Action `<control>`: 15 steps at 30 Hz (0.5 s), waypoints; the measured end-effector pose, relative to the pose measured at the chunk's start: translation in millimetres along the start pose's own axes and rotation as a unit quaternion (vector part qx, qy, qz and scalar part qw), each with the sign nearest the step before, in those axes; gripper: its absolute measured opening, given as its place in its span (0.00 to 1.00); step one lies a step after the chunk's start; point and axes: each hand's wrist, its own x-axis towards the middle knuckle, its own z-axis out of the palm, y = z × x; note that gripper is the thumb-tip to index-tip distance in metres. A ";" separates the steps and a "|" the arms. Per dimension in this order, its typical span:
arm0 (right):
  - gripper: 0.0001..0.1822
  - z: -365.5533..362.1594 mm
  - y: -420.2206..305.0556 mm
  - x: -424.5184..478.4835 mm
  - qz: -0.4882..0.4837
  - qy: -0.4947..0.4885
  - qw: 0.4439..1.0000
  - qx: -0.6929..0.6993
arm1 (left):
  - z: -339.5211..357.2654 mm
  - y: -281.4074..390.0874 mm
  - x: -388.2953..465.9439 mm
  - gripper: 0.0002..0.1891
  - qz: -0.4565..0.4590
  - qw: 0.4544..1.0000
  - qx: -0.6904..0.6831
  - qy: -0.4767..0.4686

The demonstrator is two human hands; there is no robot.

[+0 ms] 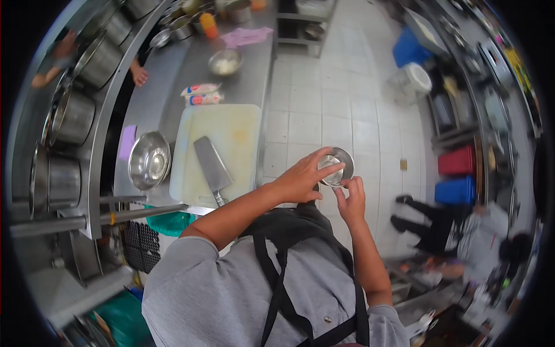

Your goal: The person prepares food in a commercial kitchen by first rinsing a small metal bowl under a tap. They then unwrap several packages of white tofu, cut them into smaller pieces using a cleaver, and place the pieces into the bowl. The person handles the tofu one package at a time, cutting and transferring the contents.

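A small round metal bowl (343,161) is held above the tiled floor, in front of my body. My left hand (305,175) reaches over its near left side, with fingers across the opening. The fingertips of my right hand (352,200) touch its lower right rim. On the steel counter to my left, a cleaver (212,162) lies on a white cutting board (249,130), its handle towards me. A wide metal bowl (149,160) stands left of the board. Two printed plastic packages (203,99) lie beyond the board.
A metal bowl with white contents (225,63), a pink cloth (247,37) and an orange squeeze bottle (209,26) stand or lie farther along the counter. Another person's hand (139,76) is at its far side. A co-worker (472,236) is at the right. Stock pots (71,119) line the left shelf.
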 end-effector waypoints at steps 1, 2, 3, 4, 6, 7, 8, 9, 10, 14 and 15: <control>0.15 -0.3 7.8 28.3 -0.014 -0.021 1.000 0.017 | -6.8 -9.7 9.8 0.58 -0.017 1.000 0.003 0.021; 0.15 2.6 13.4 55.8 -0.029 -0.043 0.998 0.035 | -11.4 -17.9 15.1 0.58 -0.045 0.998 0.017 0.033; 0.15 7.4 17.1 81.3 -0.042 -0.065 0.996 0.054 | -17.7 -23.3 16.8 0.58 -0.069 0.996 0.030 0.053; 0.15 12.6 21.5 109.5 -0.063 -0.086 0.992 0.069 | -22.6 -27.8 17.2 0.58 -0.095 0.992 0.042 0.076; 0.15 25.6 27.4 169.1 -0.115 -0.127 0.983 0.069 | -37.3 -33.0 18.4 0.58 -0.148 0.979 0.056 0.129; 0.15 35.1 28.1 193.3 -0.137 -0.150 0.977 0.069 | -44.5 -31.1 16.2 0.58 -0.186 0.967 0.052 0.165; 0.15 45.6 27.9 218.1 -0.157 -0.159 0.972 0.072 | -52.3 -27.9 12.7 0.58 -0.222 0.953 0.049 0.199; 0.14 57.5 24.7 238.0 -0.162 -0.178 0.966 0.093 | -57.8 -23.4 7.2 0.58 -0.259 0.936 0.044 0.235; 0.14 69.5 20.4 260.4 -0.169 -0.195 0.960 0.111 | -63.0 -19.8 1.3 0.56 -0.298 0.917 0.012 0.265; 0.13 124.1 7.1 340.1 -0.233 -0.242 0.933 0.129 | -63.0 -29.8 -26.8 0.55 -0.404 0.847 0.045 0.342; 0.13 139.0 0.3 353.8 -0.242 -0.250 0.928 0.134 | -62.5 -34.3 -33.7 0.55 -0.426 0.831 0.054 0.355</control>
